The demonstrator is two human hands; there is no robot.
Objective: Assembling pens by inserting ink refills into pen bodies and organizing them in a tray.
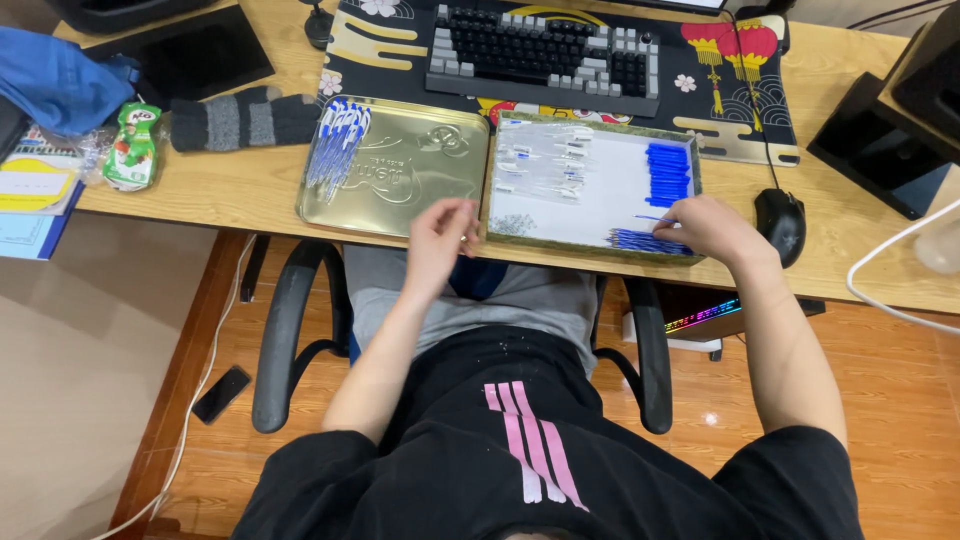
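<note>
— What is the right hand [712,226] pinching?

— A thin blue refill [655,218], fingers pressed together on it, over the shallow tray [560,205]. Just below the grip lies a row of like refills [645,241]; just beyond it, a stack of blue caps [667,173].

— And the left hand [440,238]?

— Fingers curled, perhaps nipping something small; too fine to tell. Beside it sits an embossed gold tin lid [400,175], glossy, bearing finished pens [335,145].
</note>
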